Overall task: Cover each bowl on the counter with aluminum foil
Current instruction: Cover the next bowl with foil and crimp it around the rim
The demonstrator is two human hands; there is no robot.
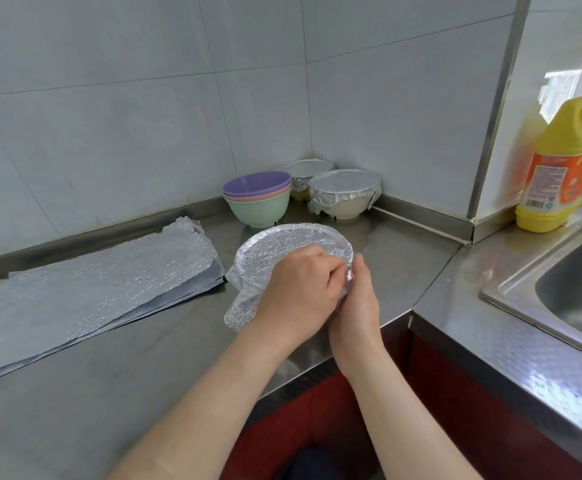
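L hand (296, 289) fingers pinch foil-covered bowl (279, 249) at right rim; R hand (359, 304) fingers press flat beside

Left hand (300, 289) curls its fingers on the foil (282, 247); right hand (357, 303), fingers straight, presses alongside at 3 o'clock.

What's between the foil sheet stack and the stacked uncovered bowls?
Nothing: head view shows bare steel counter between the foil sheets and the stacked bowls.
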